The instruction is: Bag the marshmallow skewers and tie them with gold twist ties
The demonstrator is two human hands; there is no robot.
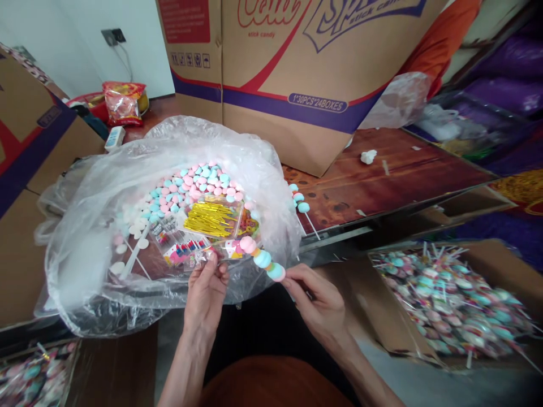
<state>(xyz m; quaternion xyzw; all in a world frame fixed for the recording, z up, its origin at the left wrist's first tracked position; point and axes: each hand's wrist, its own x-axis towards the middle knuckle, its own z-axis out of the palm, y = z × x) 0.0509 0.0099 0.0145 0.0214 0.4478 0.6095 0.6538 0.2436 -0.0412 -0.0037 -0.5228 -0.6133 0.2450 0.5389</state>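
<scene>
My right hand (316, 299) pinches the near end of a candy skewer (263, 259), a row of pink, blue and orange marshmallow-like pieces. Its far end meets the mouth of a clear printed plastic wrapper (234, 249); I cannot tell whether it is inside. My left hand (207, 291) grips that wrapper between thumb and fingers. Just beyond lies a clear tray of gold twist ties (211, 219), beside a stack of printed wrappers (182, 249). Behind these, loose pink and blue candies (199, 178) are heaped in a large clear plastic bag (93, 226).
A big cardboard carton (263, 113) stands at the back of the wooden table (382, 181). Another skewer (302, 207) lies by the table's edge. At lower right, an open box (399, 333) holds many wrapped skewers; more wrapped skewers (34, 376) fill a box at lower left.
</scene>
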